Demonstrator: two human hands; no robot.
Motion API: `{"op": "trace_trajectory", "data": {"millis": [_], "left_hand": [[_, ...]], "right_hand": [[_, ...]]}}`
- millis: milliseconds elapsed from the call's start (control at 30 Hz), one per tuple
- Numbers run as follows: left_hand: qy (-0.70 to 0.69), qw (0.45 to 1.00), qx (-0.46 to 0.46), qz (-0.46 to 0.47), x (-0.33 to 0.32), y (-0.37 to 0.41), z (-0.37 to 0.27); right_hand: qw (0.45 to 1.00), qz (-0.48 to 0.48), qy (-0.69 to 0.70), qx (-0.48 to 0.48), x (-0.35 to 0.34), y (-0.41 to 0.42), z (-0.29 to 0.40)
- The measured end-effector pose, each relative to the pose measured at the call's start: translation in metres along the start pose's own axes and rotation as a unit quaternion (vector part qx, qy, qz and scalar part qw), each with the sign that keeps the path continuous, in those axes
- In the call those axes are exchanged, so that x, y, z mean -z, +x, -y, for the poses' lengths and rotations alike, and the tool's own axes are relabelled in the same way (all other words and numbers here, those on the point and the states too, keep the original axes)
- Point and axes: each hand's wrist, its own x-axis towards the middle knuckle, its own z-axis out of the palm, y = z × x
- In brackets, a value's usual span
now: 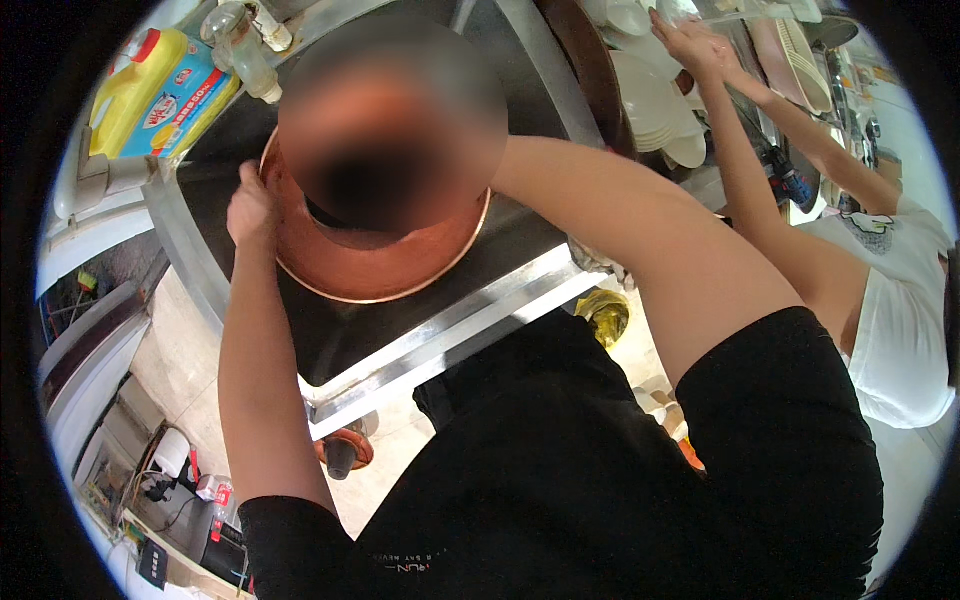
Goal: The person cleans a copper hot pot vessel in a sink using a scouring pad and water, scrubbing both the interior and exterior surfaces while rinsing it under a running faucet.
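Observation:
A round copper-coloured vessel (360, 274) with a wide flared rim is held over a dark steel-edged sink basin (337, 337). My left hand (253, 206) grips its left rim, thumb side up. My right forearm reaches to the vessel's far right side, but a blurred patch covers my right hand and much of the vessel's middle. What that hand touches is hidden.
At the upper left stand a yellow detergent jug (161, 97) and a clear pump bottle (244, 56). White bowls (645, 105) are stacked at the upper right, near another person's hands (694, 49). A yellow bag (604, 319) lies below the basin's front edge (465, 337).

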Motion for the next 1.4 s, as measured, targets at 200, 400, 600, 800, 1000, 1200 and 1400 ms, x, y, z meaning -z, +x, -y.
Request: {"op": "trace_trajectory", "data": {"millis": [200,400,600,800,1000,1200,1400], "left_hand": [[-0.125,0.983,0.117,-0.073,-0.072,-0.083,0.034],[-0.346,0.906,0.24,0.04,-0.067,-0.165,-0.004],[-0.296,0.921,0.252,-0.023,-0.072,-0.161,-0.004],[-0.08,0.994,0.069,-0.036,-0.056,-0.063,0.023],[-0.041,0.997,0.06,-0.005,-0.011,-0.007,0.015],[-0.227,0.963,0.133,-0.054,-0.11,-0.153,0.005],[-0.167,0.982,0.082,-0.04,-0.092,-0.114,0.057]], "right_hand": [[0.995,0.079,0.046,0.032,0.005,-0.014,0.032],[0.893,0.117,0.426,0.085,0.032,0.003,0.152],[0.789,-0.028,0.589,0.176,0.023,0.021,0.19],[0.98,0.075,0.115,0.144,0.018,-0.017,0.042],[0.994,0.096,-0.035,0.025,0.036,0.003,0.027],[0.829,0.155,0.52,0.135,0.062,0.012,0.142],[0.836,0.082,0.495,0.221,0.037,0.009,0.149]]}}
